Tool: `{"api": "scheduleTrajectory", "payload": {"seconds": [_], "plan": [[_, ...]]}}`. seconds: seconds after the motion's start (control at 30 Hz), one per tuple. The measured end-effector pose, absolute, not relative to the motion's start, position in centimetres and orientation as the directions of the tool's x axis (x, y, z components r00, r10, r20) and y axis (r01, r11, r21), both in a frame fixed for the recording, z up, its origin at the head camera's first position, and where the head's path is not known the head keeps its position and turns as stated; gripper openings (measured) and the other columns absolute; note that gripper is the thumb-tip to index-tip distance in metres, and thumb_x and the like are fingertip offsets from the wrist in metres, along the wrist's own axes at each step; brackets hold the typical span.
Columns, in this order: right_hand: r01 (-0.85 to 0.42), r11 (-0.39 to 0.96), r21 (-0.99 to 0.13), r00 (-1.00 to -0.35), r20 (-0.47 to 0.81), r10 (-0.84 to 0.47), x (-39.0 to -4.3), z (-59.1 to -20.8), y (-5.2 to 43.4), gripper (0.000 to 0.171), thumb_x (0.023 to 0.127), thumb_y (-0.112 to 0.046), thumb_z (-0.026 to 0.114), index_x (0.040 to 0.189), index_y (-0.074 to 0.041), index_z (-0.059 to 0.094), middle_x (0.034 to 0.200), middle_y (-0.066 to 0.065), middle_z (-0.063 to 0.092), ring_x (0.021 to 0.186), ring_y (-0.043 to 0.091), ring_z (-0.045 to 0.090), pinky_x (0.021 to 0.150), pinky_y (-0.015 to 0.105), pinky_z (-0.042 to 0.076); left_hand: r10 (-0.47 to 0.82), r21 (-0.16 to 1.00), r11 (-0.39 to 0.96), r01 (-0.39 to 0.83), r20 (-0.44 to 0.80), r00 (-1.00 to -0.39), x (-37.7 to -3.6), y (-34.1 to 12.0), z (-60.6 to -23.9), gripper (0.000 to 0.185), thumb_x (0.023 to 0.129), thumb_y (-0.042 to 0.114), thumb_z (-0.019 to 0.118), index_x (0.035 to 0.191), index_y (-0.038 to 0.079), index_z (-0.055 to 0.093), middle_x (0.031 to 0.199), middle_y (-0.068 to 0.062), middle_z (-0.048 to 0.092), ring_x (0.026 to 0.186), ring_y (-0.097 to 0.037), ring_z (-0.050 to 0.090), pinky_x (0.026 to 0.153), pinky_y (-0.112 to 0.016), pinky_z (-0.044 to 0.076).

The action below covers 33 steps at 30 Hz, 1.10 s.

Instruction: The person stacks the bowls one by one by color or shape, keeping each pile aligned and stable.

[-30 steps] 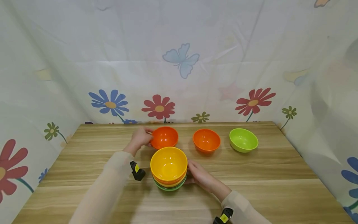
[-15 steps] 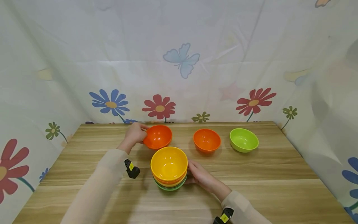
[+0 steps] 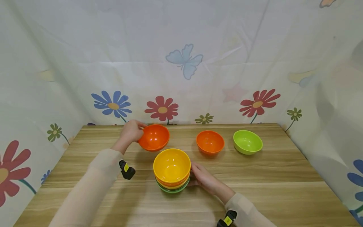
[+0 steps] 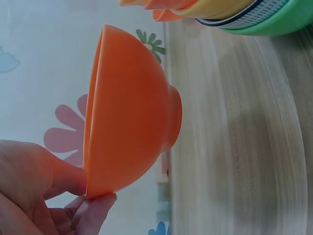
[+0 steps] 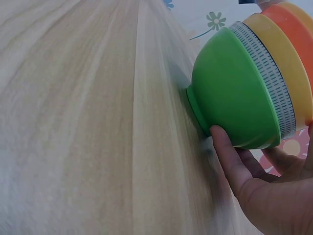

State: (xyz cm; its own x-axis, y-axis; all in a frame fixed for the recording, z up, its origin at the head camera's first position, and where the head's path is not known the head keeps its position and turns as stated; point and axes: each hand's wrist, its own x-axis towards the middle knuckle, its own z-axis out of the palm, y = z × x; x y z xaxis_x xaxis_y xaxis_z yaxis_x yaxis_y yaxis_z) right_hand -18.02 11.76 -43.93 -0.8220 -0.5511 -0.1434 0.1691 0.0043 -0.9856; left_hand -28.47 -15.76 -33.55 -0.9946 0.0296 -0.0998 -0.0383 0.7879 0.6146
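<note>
My left hand [image 3: 131, 131] pinches the rim of an orange bowl [image 3: 154, 137] between thumb and fingers. In the left wrist view this orange bowl [image 4: 129, 110] hangs above the table, its foot turned toward the wood. A stack of nested bowls [image 3: 171, 167] stands near the middle, with a yellow one on top. Orange, yellow, white-patterned and green bowls [image 5: 230, 88] show in the right wrist view, green lowest. Against the stack's right side rests my right hand [image 3: 205, 179], its extended fingers touching the green bowl near its foot.
Another orange bowl [image 3: 210, 142] sits right of the stack, farther back. Beyond it on the right is a lime-green bowl [image 3: 247, 142]. All stand on a wood-grain table [image 3: 269, 176], with a flower-printed curtain [image 3: 221, 63] behind and at the sides.
My left hand has carried the orange bowl leftward and slightly back, away from the stack. The right hand and the stack have kept their place.
</note>
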Motion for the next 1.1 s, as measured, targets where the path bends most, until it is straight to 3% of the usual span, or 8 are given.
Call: {"api": "scheduleTrajectory", "payload": {"seconds": [0.2,0.5,1.1], "plan": [[0.169,0.002,-0.986,-0.82,-0.142,-0.554,-18.2,-44.1,11.7,0.06,0.101,-0.04,0.027,0.14,0.006,0.029,0.13,0.025,0.047,0.106,0.021,0.056,0.086,0.045,0.051,0.038,0.589,0.808,-0.007,-0.065,-0.997,-28.2,-15.8,-33.0,0.036,0.082,0.003,0.051,0.116,0.003,0.063,0.107,-0.021,0.063,0.07,-0.024,0.062,0.057,-0.026,0.054],[0.162,0.001,-0.987,-0.817,-0.135,-0.561,-18.4,-44.1,11.7,0.062,0.1,-0.043,0.028,0.14,0.005,0.029,0.132,0.025,0.046,0.107,0.02,0.055,0.087,0.045,0.051,0.048,0.557,0.83,0.029,-0.02,-0.999,-27.7,-15.4,-32.0,0.037,0.081,0.002,0.049,0.114,0.005,0.065,0.111,-0.018,0.063,0.092,-0.031,0.058,0.071,-0.034,0.054],[0.165,0.002,-0.986,-0.832,-0.141,-0.537,-18.2,-44.6,11.7,0.061,0.1,-0.04,0.028,0.137,0.008,0.031,0.128,0.026,0.049,0.106,0.021,0.056,0.087,0.046,0.05,0.095,0.526,0.846,0.081,0.001,-0.996,-26.2,-14.5,-29.8,0.035,0.083,0.001,0.05,0.114,0.008,0.066,0.107,-0.016,0.063,0.086,-0.029,0.057,0.067,-0.031,0.055]]}}
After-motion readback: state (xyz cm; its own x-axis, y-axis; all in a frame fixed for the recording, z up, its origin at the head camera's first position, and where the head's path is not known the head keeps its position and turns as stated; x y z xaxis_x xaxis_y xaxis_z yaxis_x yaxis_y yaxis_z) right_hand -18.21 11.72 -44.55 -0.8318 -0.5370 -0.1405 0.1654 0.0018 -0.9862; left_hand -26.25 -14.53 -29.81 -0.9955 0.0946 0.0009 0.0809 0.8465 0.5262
